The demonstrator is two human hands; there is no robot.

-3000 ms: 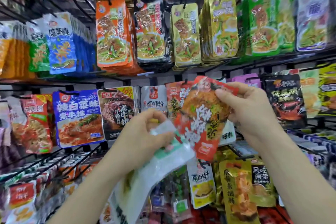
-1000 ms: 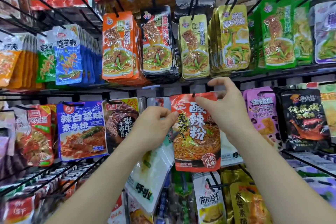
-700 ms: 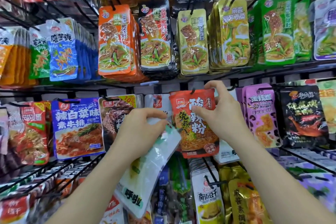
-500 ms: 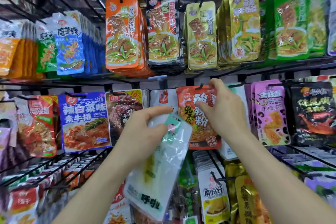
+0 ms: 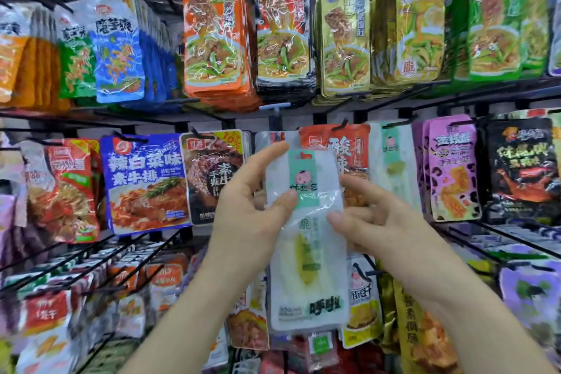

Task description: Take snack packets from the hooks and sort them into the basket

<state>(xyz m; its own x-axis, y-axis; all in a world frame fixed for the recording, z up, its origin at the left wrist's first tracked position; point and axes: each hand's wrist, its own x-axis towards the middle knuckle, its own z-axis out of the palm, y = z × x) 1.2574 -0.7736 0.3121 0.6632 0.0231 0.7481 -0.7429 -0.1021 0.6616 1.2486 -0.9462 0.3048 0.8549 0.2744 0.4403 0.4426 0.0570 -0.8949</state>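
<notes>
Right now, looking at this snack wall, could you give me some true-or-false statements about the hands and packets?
The left hand and right hand both hold the white packet. True.
The red packet is in the right hand. False: it hangs on its hook behind the white packet.
The blue packet hangs left of the left hand. True.
The purple packet hangs left of both hands. False: it hangs to their right.

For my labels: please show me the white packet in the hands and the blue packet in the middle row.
white packet (image 5: 305, 252): head view, yellow strip, lower half.
blue packet (image 5: 145, 184): head view, middle, by white lettering.
</notes>
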